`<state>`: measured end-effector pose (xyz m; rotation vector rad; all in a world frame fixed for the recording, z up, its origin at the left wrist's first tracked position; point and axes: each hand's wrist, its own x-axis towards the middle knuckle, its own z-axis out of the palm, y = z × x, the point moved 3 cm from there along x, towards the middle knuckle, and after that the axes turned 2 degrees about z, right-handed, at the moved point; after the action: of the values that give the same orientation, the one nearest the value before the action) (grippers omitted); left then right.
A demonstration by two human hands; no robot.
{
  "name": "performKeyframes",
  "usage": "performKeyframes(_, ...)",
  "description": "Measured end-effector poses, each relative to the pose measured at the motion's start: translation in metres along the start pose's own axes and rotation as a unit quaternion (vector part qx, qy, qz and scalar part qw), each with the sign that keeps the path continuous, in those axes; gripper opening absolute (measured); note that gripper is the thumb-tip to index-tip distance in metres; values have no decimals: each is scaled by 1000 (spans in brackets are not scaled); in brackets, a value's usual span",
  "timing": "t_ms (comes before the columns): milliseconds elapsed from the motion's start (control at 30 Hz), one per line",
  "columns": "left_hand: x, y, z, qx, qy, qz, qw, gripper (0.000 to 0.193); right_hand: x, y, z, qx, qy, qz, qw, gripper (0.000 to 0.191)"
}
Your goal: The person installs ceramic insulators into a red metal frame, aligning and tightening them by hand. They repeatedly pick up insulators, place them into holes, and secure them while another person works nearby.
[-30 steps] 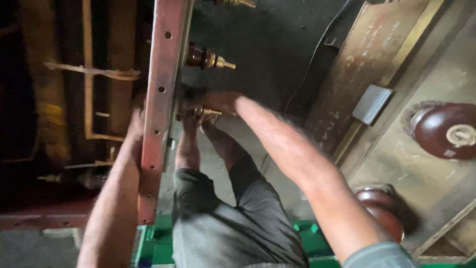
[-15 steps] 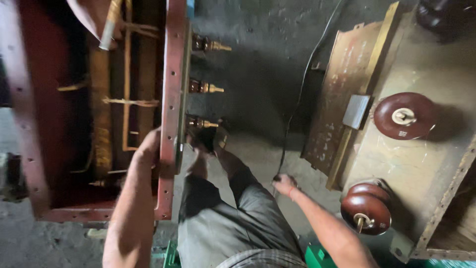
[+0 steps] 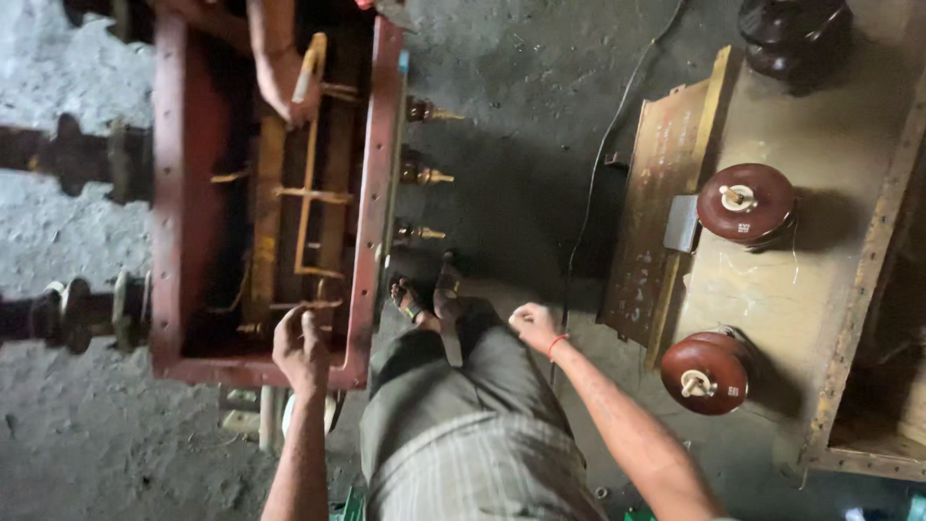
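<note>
While the left hand (image 3: 301,345) pinches the yellowed strip (image 3: 307,305) inside the red frame (image 3: 371,222), that strip's ladder runs lengthwise away from it. The right hand (image 3: 533,325), loosely curled and empty, hangs well apart over the knee.

red metal frames (image 3: 374,203): 1 | brass terminal studs (image 3: 424,176) along its right edge: 3 | brown ribbed insulators (image 3: 748,201) at right: 3 | hands (image 3: 301,345): 3, one a co-worker's | sandalled feet (image 3: 407,298): 2
</note>
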<state>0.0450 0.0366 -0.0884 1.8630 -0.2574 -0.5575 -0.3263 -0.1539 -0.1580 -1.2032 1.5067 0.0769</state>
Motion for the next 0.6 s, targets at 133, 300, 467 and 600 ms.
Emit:
performKeyframes(133,-9,-25,-74,-20,119,-38,992,22,-17,-11,-17,-64,50,20,996,19)
performKeyframes(300,-2,-56,-126,-73,138,-67,986,21,-34,-20,-9,-172,62,-23,983,21)
performKeyframes(467,18,-49,-140,-124,173,-107,971,25,-43,-41,9,-260,140,-166,941,24)
performKeyframes(600,31,-11,-127,141,147,113,973,28,-47,-42,9,-287,121,-96,945,22)
